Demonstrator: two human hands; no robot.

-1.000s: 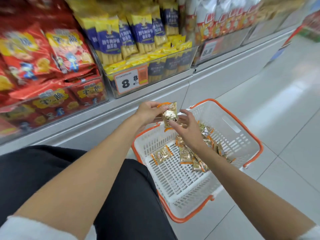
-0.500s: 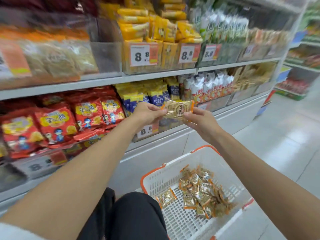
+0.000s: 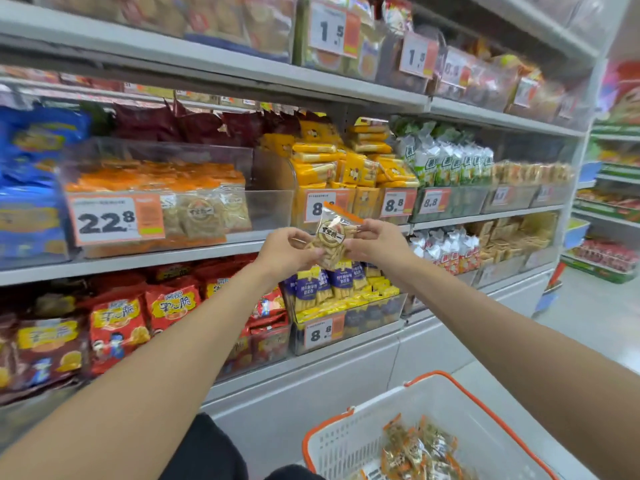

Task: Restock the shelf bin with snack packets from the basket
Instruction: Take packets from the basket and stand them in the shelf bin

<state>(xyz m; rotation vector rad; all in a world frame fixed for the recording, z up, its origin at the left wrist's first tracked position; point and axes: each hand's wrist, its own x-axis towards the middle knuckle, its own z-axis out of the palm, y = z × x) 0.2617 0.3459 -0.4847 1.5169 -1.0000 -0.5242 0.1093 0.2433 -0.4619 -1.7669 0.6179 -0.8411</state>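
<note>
Our left hand and right hand pinch the snack packet by its side edges; it seems light, crinkly, crushable.

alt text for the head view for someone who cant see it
A left hand and a right hand pinch one snack packet before store shelves. A clear bin of matching packets sits to the left; a basket holding more packets is below.

The snack packet sits between the left grip and right grip, in front of the middle shelf, just right of the shelf bin. The basket lies below, to the right, with more packets heaped in it.
</note>
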